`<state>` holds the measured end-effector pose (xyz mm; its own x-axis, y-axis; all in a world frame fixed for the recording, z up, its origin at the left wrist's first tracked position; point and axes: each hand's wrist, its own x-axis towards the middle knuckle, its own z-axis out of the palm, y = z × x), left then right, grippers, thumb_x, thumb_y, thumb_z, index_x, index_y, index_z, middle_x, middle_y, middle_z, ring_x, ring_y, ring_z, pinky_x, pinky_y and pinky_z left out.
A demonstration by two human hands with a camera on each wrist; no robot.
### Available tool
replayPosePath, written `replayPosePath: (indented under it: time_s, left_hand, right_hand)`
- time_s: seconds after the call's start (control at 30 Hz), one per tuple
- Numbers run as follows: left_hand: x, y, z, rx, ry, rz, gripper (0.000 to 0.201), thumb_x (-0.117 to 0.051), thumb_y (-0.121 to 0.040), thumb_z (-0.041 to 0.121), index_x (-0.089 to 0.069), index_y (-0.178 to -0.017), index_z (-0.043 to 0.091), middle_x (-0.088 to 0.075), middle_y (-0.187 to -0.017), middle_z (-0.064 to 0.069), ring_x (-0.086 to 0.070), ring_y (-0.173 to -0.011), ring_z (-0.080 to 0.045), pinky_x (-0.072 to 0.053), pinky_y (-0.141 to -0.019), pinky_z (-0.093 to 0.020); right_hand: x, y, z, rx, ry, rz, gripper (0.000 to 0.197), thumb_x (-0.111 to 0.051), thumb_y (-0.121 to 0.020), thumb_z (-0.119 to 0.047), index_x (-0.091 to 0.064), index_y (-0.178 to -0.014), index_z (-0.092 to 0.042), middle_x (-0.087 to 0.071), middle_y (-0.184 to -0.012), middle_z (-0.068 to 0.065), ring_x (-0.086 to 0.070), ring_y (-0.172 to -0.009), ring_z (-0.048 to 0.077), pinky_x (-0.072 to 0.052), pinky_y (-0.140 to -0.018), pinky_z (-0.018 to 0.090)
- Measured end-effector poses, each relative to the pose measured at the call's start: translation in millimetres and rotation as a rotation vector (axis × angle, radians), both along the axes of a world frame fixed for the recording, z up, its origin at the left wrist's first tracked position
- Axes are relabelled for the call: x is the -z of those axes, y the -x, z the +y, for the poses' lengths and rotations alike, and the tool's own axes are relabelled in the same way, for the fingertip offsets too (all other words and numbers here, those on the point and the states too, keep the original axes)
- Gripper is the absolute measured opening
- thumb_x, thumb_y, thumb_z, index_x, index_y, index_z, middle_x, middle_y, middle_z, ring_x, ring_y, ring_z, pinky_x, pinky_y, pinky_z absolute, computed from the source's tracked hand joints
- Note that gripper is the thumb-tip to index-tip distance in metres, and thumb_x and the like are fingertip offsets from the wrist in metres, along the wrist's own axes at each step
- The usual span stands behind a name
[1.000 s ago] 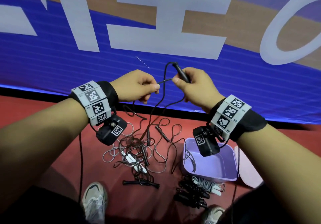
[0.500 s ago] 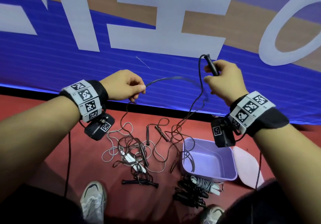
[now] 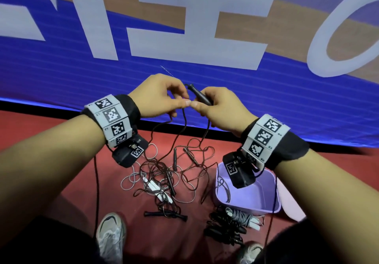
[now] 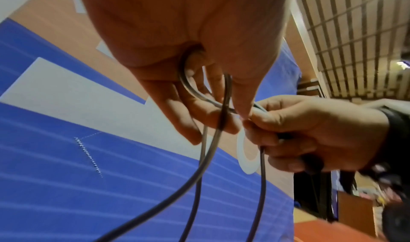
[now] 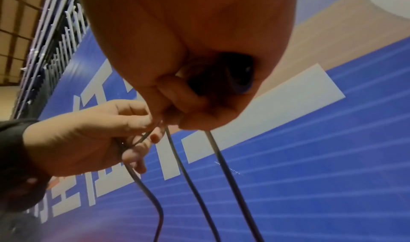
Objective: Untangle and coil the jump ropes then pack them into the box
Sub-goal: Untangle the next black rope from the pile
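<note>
We are standing on a red floor (image 3: 71, 181), and a big blue banner (image 3: 61, 69) with large white letters is covering the wall in front of us, meeting the floor along a black strip. In the wrist views a metal grille (image 4: 355, 35) is rising above the banner.

On the floor, a tangled pile of jump ropes (image 3: 164, 175) is lying near the banner. A lilac box (image 3: 246, 200) is standing just to the right of the pile, with its lid (image 3: 291, 202) lying at its right side and one cord hanging over its left wall. A few coiled ropes (image 3: 227, 224) are lying on the floor in front of the box, near our shoes.

We are holding one dark rope (image 3: 184, 124) up above the pile. Our right hand (image 3: 217, 108) is gripping its black handle (image 3: 200, 94) and pinching the cord. Our left hand (image 3: 158, 95) is pinching the same cord with its thumb and fingers, with a loop running through the fingers, and the two thumbs are almost touching.
</note>
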<state>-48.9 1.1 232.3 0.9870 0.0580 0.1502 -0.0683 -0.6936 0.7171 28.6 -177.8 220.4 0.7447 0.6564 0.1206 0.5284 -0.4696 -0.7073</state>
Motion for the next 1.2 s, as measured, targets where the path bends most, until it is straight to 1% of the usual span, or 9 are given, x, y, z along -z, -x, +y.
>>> replayPosePath:
  time_s: [0.1, 0.2, 0.3, 0.47, 0.63, 0.73, 0.9, 1.0, 1.2]
  left_hand:
    - [-3, 0, 4, -0.017, 0.152, 0.017, 0.021, -0.08, -0.081, 0.011, -0.067, -0.098, 0.01, -0.066, -0.092, -0.007, -0.071, -0.057, -0.027, -0.057, -0.058, -0.026]
    - [2, 0, 12, -0.039, 0.21, 0.099, 0.029, -0.076, -0.082, 0.0, -0.064, -0.107, 0.008, -0.057, -0.093, -0.006, -0.065, -0.049, -0.022, -0.058, -0.057, -0.028]
    - [4, 2, 24, -0.038, 0.212, 0.147, 0.017, -0.073, -0.087, 0.007, -0.066, -0.102, 0.003, -0.052, -0.079, -0.006, -0.057, -0.052, -0.018, -0.061, -0.062, -0.036]
    - [6, 3, 29, -0.002, 0.079, 0.197, 0.013, -0.06, -0.098, 0.016, -0.072, -0.097, 0.013, -0.061, -0.068, 0.002, -0.054, -0.057, -0.011, -0.05, -0.062, -0.025]
    - [4, 1, 16, -0.075, -0.082, 0.102, 0.018, -0.056, -0.099, 0.021, -0.071, -0.093, 0.016, -0.059, -0.067, -0.003, -0.043, -0.042, -0.002, -0.037, -0.047, -0.012]
    - [5, 1, 3, -0.047, -0.152, 0.047, 0.017, -0.058, -0.097, 0.027, -0.073, -0.092, 0.019, -0.066, -0.072, -0.003, -0.052, -0.053, -0.009, -0.041, -0.054, -0.016]
    - [5, -4, -12, -0.084, -0.093, -0.083, 0.015, -0.06, -0.097, 0.028, -0.069, -0.089, 0.019, -0.065, -0.07, 0.004, -0.052, -0.055, -0.006, -0.044, -0.058, -0.023]
    - [4, -4, -12, -0.086, 0.041, 0.002, 0.02, -0.057, -0.098, 0.032, -0.059, -0.093, 0.013, -0.06, -0.063, 0.003, -0.044, -0.042, -0.005, -0.038, -0.045, -0.017]
    - [4, 2, 3, 0.071, 0.148, 0.24, 0.031, -0.049, -0.103, 0.03, -0.054, -0.082, 0.008, -0.049, -0.065, -0.005, -0.051, -0.059, -0.017, -0.047, -0.06, -0.022]
  right_hand:
    - [-6, -3, -1, 0.038, -0.018, -0.054, 0.024, -0.064, -0.093, -0.035, -0.06, -0.086, -0.012, -0.061, -0.072, 0.005, -0.05, -0.059, 0.018, -0.047, -0.06, 0.033]
    - [-11, -20, -11, 0.231, -0.166, -0.049, 0.024, -0.062, -0.09, -0.036, -0.057, -0.081, -0.013, -0.06, -0.072, 0.009, -0.051, -0.062, 0.024, -0.053, -0.064, 0.049]
    - [-20, -37, -30, 0.402, -0.29, -0.051, 0.021, -0.062, -0.088, -0.035, -0.057, -0.077, -0.018, -0.059, -0.068, 0.003, -0.048, -0.058, 0.02, -0.048, -0.059, 0.043]
    - [-20, -55, -51, 0.507, -0.33, -0.059, 0.014, -0.063, -0.085, -0.029, -0.061, -0.072, -0.024, -0.061, -0.066, -0.002, -0.049, -0.053, 0.016, -0.047, -0.056, 0.036]
    - [-7, -49, -50, 0.417, -0.155, 0.054, 0.02, -0.066, -0.078, -0.007, -0.069, -0.092, -0.02, -0.071, -0.093, 0.004, -0.064, -0.07, 0.025, -0.058, -0.05, 0.036]
    - [-6, -29, -34, 0.255, -0.207, 0.181, 0.024, -0.068, -0.083, -0.003, -0.07, -0.099, -0.02, -0.072, -0.104, 0.006, -0.063, -0.077, 0.018, -0.056, -0.046, 0.031]
    - [5, 6, -6, 0.011, -0.112, 0.287, 0.013, -0.069, -0.092, -0.023, -0.067, -0.095, -0.01, -0.065, -0.081, 0.015, -0.056, -0.063, 0.017, -0.057, -0.048, 0.035]
    - [0, 6, -2, 0.086, -0.169, 0.221, 0.026, -0.069, -0.092, -0.029, -0.062, -0.082, -0.006, -0.059, -0.064, 0.005, -0.049, -0.047, 0.011, -0.051, -0.044, 0.032]
    - [-17, -4, -11, 0.175, -0.445, 0.291, 0.019, -0.067, -0.094, -0.018, -0.06, -0.077, -0.016, -0.049, -0.058, -0.003, -0.038, -0.043, 0.009, -0.04, -0.043, 0.026]
